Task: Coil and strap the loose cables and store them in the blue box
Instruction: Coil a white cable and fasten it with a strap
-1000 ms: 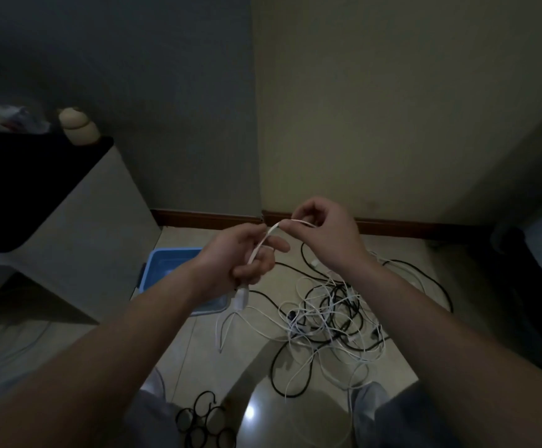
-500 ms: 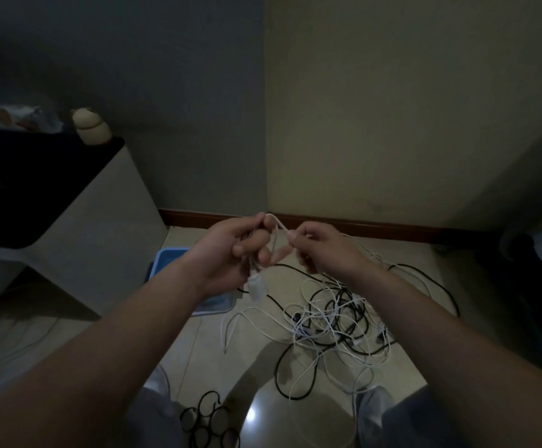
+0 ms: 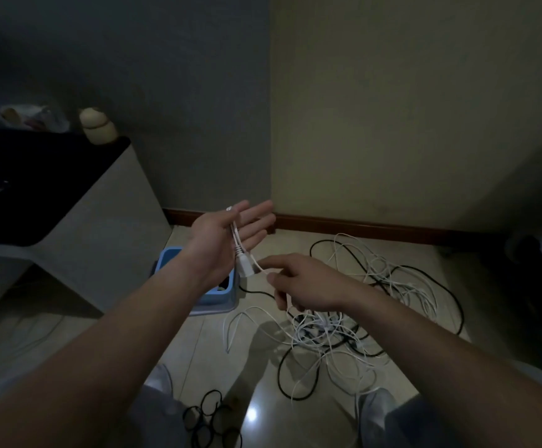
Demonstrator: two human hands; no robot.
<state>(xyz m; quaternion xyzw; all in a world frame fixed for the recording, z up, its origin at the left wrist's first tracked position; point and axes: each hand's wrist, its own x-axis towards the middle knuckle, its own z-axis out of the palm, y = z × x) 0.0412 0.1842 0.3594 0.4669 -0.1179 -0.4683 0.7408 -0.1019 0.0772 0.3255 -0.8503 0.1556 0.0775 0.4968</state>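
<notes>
A white cable [image 3: 235,236] with a white plug [image 3: 244,268] at its end lies across the palm of my left hand [image 3: 227,234]. The thumb pins it there, the fingers are stretched out, and the plug hangs below the hand. Lower right, my right hand [image 3: 308,282] pinches the same cable just past the plug. From there the cable drops into a tangle of white and black cables [image 3: 344,328] on the tiled floor. The blue box [image 3: 218,300] stands on the floor under my left wrist, partly hidden by the forearm.
A white cabinet [image 3: 95,227] with a dark top stands at the left, a small beige figure [image 3: 97,126] on its corner. Black loop straps [image 3: 211,418] lie on the floor between my knees. The wall corner and baseboard [image 3: 360,226] close the far side. Dark furniture is at the right.
My left hand has spread its fingers and turned palm-up with the cable across it. My right hand has slid down and to the right along the cable, away from the left hand.
</notes>
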